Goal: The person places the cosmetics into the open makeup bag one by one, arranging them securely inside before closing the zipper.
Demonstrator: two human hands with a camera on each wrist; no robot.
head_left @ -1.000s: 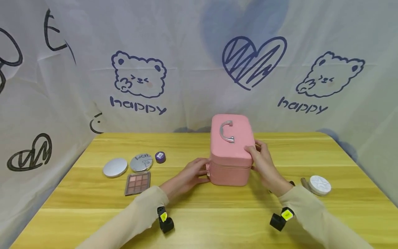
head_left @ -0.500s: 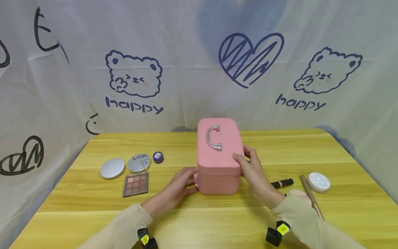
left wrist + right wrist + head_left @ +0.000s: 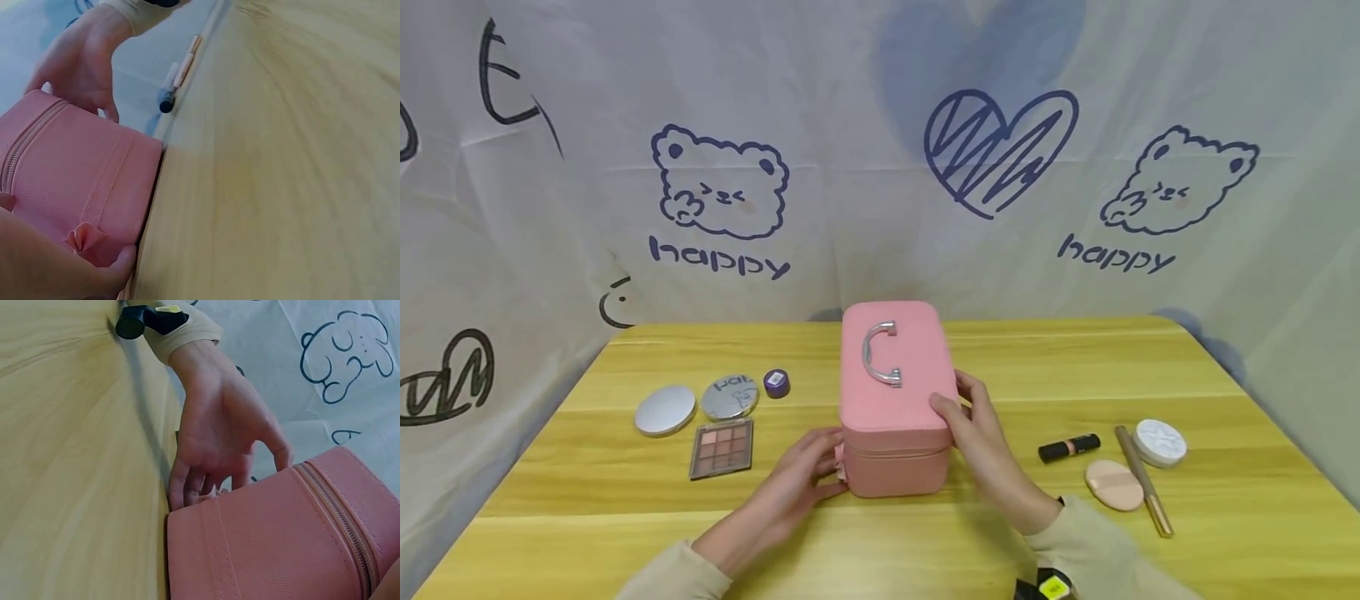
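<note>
A pink zippered makeup case [image 3: 895, 375] with a silver handle [image 3: 872, 354] on its lid stands on the table between my hands. Its lid is down. My left hand [image 3: 797, 479] grips its left side near the bottom, beside a small pink bow-like tab [image 3: 84, 237]. On the other side, my right hand [image 3: 981, 442] holds the case with the thumb on the lid's edge and the fingers along the right wall. The right wrist view has the left hand [image 3: 215, 425] with its fingertips partly hidden behind the case.
At left lie a silver compact [image 3: 665, 410], a mirror-like compact [image 3: 730, 397], a purple jar [image 3: 777, 382] and an eyeshadow palette [image 3: 722, 448]. At right are a black tube [image 3: 1069, 448], a powder puff [image 3: 1114, 485], a slim brown tube [image 3: 1142, 479] and a white compact [image 3: 1160, 442].
Both hands have moved the makeup case leftward and nearer to me, keeping their hold. The black tube, slim brown tube and powder puff have come out from behind the right arm.
</note>
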